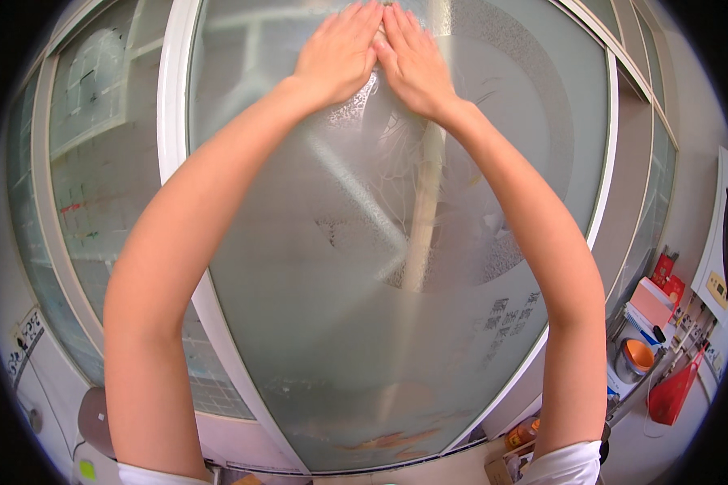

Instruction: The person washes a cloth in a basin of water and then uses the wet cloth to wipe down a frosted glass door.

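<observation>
Both my arms reach up against a frosted glass door panel (352, 339) in a white frame. My left hand (338, 60) lies flat near the top of the view, fingers stretched out and close together. Beside it my right hand (417, 66) rests in the same flat way, the two thumbs almost meeting. A small pale patch (380, 37) shows between the hands; whether it is a cloth or something else I cannot tell. What lies under the palms is hidden. The glass carries an etched round pattern and some dark characters (509, 318).
More framed glass panels (97, 182) stand at the left. At the right, a shelf holds an orange-lined container (636, 357) and a blue brush (643, 327), with a red bag (676, 388) hanging near it. A dark rounded object (94, 421) is at lower left, bottles (522, 433) at lower right.
</observation>
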